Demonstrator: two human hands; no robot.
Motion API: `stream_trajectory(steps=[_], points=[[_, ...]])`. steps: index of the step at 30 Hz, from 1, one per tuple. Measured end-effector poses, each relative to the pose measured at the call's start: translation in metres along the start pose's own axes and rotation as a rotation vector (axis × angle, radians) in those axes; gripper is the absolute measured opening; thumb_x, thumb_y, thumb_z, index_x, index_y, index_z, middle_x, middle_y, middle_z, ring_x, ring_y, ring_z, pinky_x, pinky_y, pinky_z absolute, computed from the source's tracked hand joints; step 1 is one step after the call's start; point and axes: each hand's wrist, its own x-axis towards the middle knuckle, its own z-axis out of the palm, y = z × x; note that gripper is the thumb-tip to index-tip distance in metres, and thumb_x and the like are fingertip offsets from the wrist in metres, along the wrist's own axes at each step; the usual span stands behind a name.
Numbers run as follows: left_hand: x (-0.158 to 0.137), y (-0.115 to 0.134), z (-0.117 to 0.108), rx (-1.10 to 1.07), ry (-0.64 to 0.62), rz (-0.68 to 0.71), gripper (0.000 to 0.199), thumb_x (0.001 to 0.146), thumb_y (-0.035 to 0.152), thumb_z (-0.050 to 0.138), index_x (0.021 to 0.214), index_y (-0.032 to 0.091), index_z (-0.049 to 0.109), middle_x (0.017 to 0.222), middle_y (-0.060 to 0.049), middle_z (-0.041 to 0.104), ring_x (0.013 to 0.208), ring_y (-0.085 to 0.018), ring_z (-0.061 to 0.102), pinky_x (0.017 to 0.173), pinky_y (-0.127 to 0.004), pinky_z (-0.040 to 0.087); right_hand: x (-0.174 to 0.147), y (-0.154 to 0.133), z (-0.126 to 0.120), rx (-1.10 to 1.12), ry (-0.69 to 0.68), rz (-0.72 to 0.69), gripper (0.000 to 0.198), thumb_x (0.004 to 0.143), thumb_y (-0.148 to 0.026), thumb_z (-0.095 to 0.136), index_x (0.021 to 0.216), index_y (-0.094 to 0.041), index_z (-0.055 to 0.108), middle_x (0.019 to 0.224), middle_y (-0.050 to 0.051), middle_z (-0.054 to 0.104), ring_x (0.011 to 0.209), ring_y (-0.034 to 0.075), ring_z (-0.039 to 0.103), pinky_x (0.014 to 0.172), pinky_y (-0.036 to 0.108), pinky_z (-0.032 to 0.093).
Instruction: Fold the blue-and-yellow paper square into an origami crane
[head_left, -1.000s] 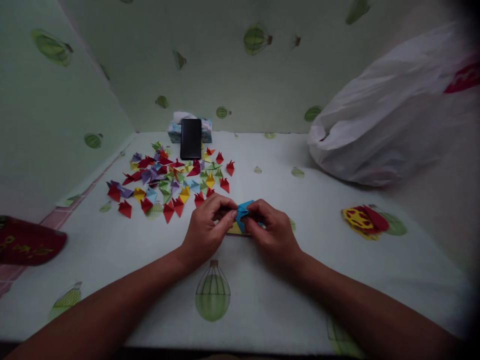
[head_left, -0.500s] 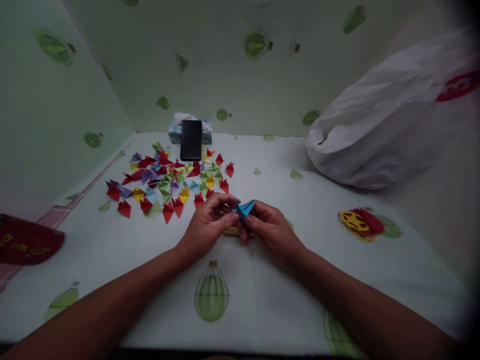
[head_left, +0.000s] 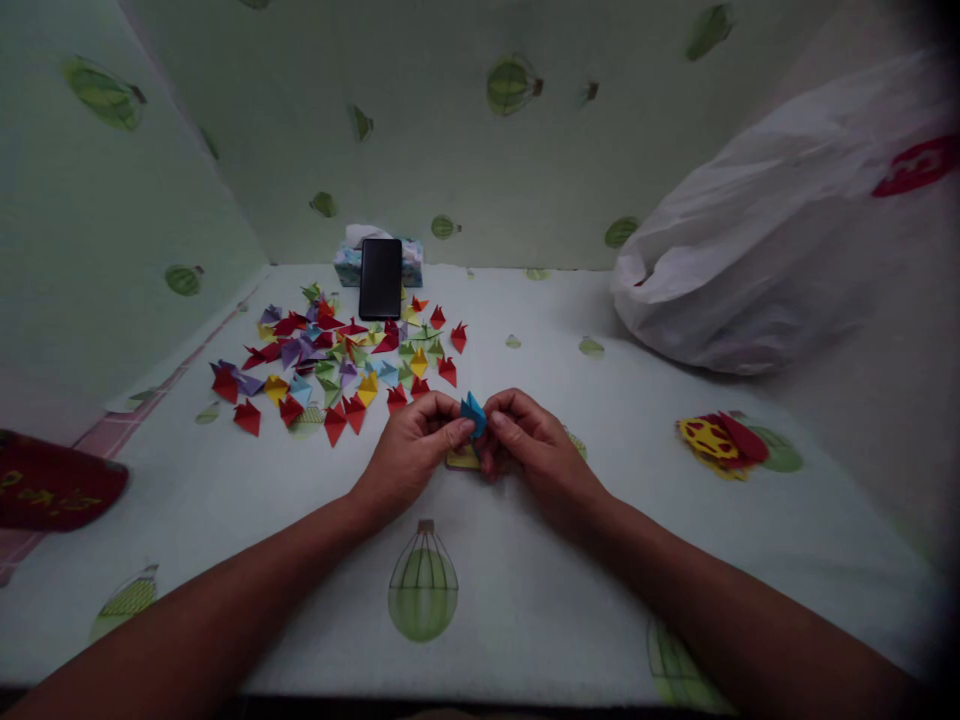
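A small blue origami piece [head_left: 472, 412], folded to upright points, is held just above the table between my two hands. My left hand [head_left: 416, 440] pinches it from the left with thumb and forefinger. On the other side, my right hand [head_left: 536, 445] has its fingers curled closed at the piece's right edge; its exact grip is partly hidden. Beneath the hands shows a flat yellow item [head_left: 463, 458], mostly covered by the fingers. Many folded paper pieces [head_left: 352, 412] in red, yellow, green, purple and blue lie spread beyond my left hand.
A black phone [head_left: 380, 280] leans against a tissue box [head_left: 347, 268] at the back. A large white plastic bag [head_left: 750, 250] stands at the right, with red and yellow cut-outs [head_left: 720, 443] before it. A dark red object [head_left: 60, 483] with yellow markings lies at the left edge.
The blue origami piece has turned from lying slanted to standing with its points upward, and shifted slightly left. The right thumb has moved back from its face.
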Motion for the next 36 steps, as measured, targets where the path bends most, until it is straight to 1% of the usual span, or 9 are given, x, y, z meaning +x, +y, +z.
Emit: stream_trajectory(steps=[4,7,11,17,21,24,28,32,36], points=[[0.0000,0.0005,0.0012,0.033,0.010,-0.012,0.018,0.077,0.028,0.077,0.080,0.016,0.063,0.069,0.004,0.062,0.063,-0.009,0.056,0.061,-0.022,0.046,0.0004,-0.0022,0.0016,-0.055,0.018,-0.019,0.030,0.081,-0.039,0.076,0.090,-0.021,0.054,0.068,-0.005,0.061,0.052,0.010,0.057,0.049,0.022,0.047],[-0.0005,0.0013,0.0018,0.078,0.019,0.009,0.017,0.076,0.027,0.076,0.083,0.017,0.063,0.074,0.002,0.063,0.067,-0.010,0.059,0.064,-0.023,0.048,0.0000,-0.0024,0.0013,-0.077,0.009,-0.018,0.028,0.079,-0.037,0.077,0.085,-0.020,0.055,0.067,-0.005,0.061,0.052,0.009,0.056,0.050,0.023,0.046],[-0.0018,0.0006,0.0007,0.181,0.047,0.092,0.014,0.079,0.026,0.073,0.085,0.017,0.065,0.082,-0.001,0.066,0.076,-0.013,0.063,0.071,-0.026,0.051,-0.0009,-0.0027,0.0012,-0.113,0.018,-0.005,0.025,0.081,-0.036,0.074,0.081,-0.020,0.055,0.061,-0.005,0.059,0.051,0.009,0.055,0.053,0.024,0.044],[-0.0040,-0.0024,0.0001,0.418,0.031,0.232,0.004,0.083,0.020,0.067,0.084,0.018,0.063,0.080,-0.001,0.064,0.072,-0.013,0.061,0.068,-0.027,0.049,-0.0002,-0.0010,-0.0008,-0.132,0.023,-0.034,0.024,0.081,-0.037,0.074,0.080,-0.019,0.058,0.058,-0.005,0.058,0.050,0.009,0.052,0.052,0.024,0.042],[-0.0047,-0.0035,0.0010,0.367,0.041,0.230,0.015,0.084,0.020,0.067,0.096,0.019,0.058,0.086,-0.001,0.064,0.076,-0.013,0.061,0.071,-0.026,0.051,0.0004,0.0010,-0.0023,-0.144,0.016,-0.030,0.022,0.084,-0.037,0.070,0.079,-0.018,0.059,0.057,-0.004,0.059,0.051,0.009,0.053,0.054,0.025,0.044],[-0.0047,-0.0028,0.0016,0.363,0.033,0.225,0.017,0.084,0.018,0.066,0.098,0.020,0.056,0.088,-0.001,0.062,0.078,-0.012,0.060,0.073,-0.026,0.050,0.0004,0.0005,-0.0008,-0.125,0.024,-0.032,0.021,0.082,-0.034,0.072,0.085,-0.020,0.057,0.061,-0.006,0.058,0.050,0.009,0.053,0.051,0.024,0.044],[-0.0046,-0.0016,0.0021,0.389,0.024,0.231,0.018,0.083,0.015,0.064,0.098,0.020,0.055,0.089,-0.001,0.062,0.079,-0.013,0.059,0.073,-0.026,0.050,-0.0011,-0.0023,0.0020,-0.130,0.079,-0.136,0.023,0.080,-0.029,0.074,0.090,-0.023,0.055,0.072,-0.006,0.058,0.053,0.009,0.053,0.049,0.024,0.044],[-0.0050,-0.0009,0.0017,0.420,0.011,0.254,0.013,0.084,0.016,0.065,0.095,0.019,0.057,0.087,-0.001,0.063,0.078,-0.013,0.061,0.073,-0.027,0.051,-0.0033,-0.0052,0.0020,-0.241,0.040,-0.160,0.011,0.086,-0.028,0.068,0.085,-0.020,0.059,0.063,-0.004,0.057,0.056,0.011,0.055,0.055,0.027,0.046],[-0.0058,0.0008,0.0008,0.479,0.012,0.282,0.005,0.087,0.020,0.066,0.088,0.017,0.063,0.084,-0.002,0.065,0.076,-0.014,0.063,0.072,-0.027,0.051,-0.0050,-0.0060,0.0014,-0.275,0.088,-0.227,0.013,0.085,-0.027,0.069,0.081,-0.019,0.060,0.068,-0.001,0.061,0.061,0.012,0.059,0.060,0.028,0.050]])
